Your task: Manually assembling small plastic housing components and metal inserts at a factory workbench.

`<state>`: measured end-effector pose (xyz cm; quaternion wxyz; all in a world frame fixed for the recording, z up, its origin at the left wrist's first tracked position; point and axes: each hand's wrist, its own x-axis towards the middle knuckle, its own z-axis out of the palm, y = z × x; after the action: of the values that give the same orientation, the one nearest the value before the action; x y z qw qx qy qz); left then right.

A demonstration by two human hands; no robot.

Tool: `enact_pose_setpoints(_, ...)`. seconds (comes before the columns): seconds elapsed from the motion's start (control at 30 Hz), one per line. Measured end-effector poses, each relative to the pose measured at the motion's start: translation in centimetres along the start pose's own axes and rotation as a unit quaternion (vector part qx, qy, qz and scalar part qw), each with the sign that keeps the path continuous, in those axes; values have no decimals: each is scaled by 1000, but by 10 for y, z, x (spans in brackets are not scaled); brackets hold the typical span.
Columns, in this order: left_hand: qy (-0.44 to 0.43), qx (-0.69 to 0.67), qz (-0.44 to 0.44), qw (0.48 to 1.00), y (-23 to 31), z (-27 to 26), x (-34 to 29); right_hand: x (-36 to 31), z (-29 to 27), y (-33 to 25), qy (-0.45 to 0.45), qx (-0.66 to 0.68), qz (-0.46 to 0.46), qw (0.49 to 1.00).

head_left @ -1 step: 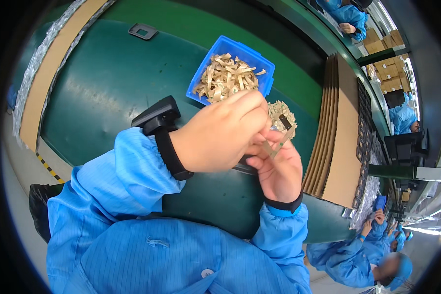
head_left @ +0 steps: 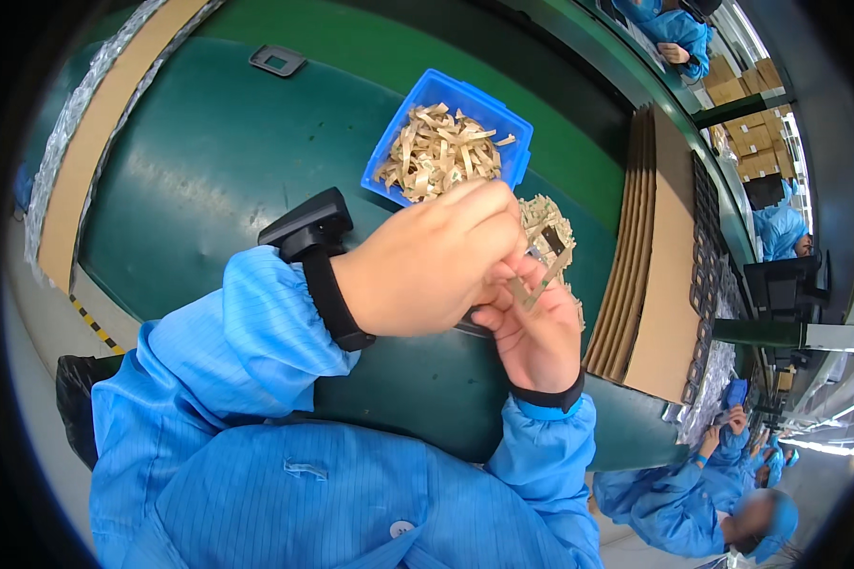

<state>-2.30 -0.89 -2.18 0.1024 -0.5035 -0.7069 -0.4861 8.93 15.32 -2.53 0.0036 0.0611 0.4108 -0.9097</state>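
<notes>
My left hand (head_left: 436, 256) is closed in a pinch over the middle of the table, its back turned up and hiding most of its fingertips. Against it, my right hand (head_left: 541, 341) is palm up with fingers curled in. Between the two runs a thin, bent, tan strip (head_left: 552, 271) with a small green mark, pinched at the fingertips. Just beyond the fingers lies a heap of pale tan strips (head_left: 544, 214) with a small dark piece on it. A blue bin (head_left: 381, 161) full of loose tan strips stands farther back. Something dark and flat (head_left: 473, 327) is mostly hidden under my hands.
A small grey frame-shaped part (head_left: 277, 61) rests at the back left of the green table (head_left: 190, 180). Upright cardboard dividers (head_left: 659, 284) and black trays line the right side. Cardboard with clear wrap (head_left: 90, 142) edges the left. People in blue work at the right.
Both hands have shifted very slightly, the right one a little to the left. The strip is still held between them.
</notes>
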Motion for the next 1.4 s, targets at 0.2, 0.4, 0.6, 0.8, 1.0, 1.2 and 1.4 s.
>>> enact_pose_setpoints(0.2,-13,-58,-8,998,7,4,-1,-2,-8,14,6,-11,-56,998)
enact_pose_setpoints(0.4,42,12,-5,999,5,3,-1,1,-1,4,108,-22,-107,988)
enact_pose_setpoints(0.6,94,238,-38,966,-21,-33,11,2,-13,-14,118,-17,-170,978)
enact_pose_setpoints(0.8,75,227,-18,971,-30,-29,8,3,-11,-15,182,-55,-214,958)
enact_pose_setpoints(1.0,-79,93,27,992,13,-27,-13,-54,-14,0,207,-186,-142,950)
enact_pose_setpoints(1.2,-219,47,-42,974,20,-6,-44,-96,-31,10,226,-273,-27,935)
enact_pose_setpoints(1.4,-231,-7,-81,969,39,-3,-68,-98,-27,8,227,-304,5,925)
